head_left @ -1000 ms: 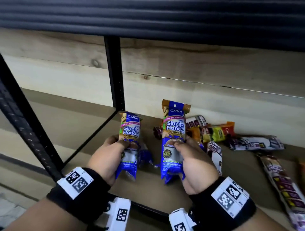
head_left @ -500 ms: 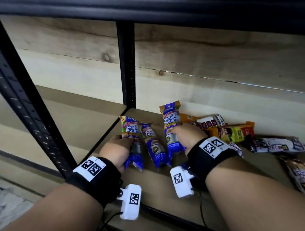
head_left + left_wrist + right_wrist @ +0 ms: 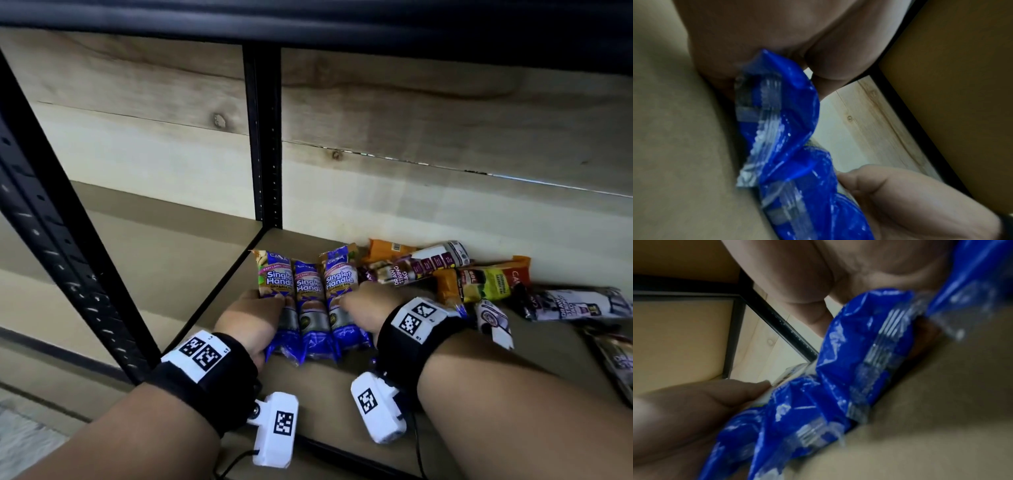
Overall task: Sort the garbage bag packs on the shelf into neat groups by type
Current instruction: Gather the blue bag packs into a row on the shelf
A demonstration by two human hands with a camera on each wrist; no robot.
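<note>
Three blue "Singlet Handle" garbage bag packs lie side by side at the left end of the shelf board (image 3: 325,387). My left hand (image 3: 251,317) grips the left pack (image 3: 274,277) from its outer side, thumb on top. My right hand (image 3: 364,305) grips the right pack (image 3: 339,279) the same way. The middle pack (image 3: 308,287) lies squeezed between them, held by neither hand. The left wrist view shows crinkled blue wrap (image 3: 781,113) between the thumb (image 3: 859,178) and the fingers. In the right wrist view, blue wrap (image 3: 849,361) sits under the thumb (image 3: 735,394).
A loose pile of other packs lies to the right: an orange one (image 3: 387,250), a "Draw String" pack (image 3: 421,265), a yellow-orange one (image 3: 486,282) and white ones (image 3: 575,303). A black upright post (image 3: 263,137) stands behind the blue packs, against the wooden wall.
Both hands have brought their upright packs down flat onto the shelf and pressed them against the middle pack. My view has moved closer and to the left.
</note>
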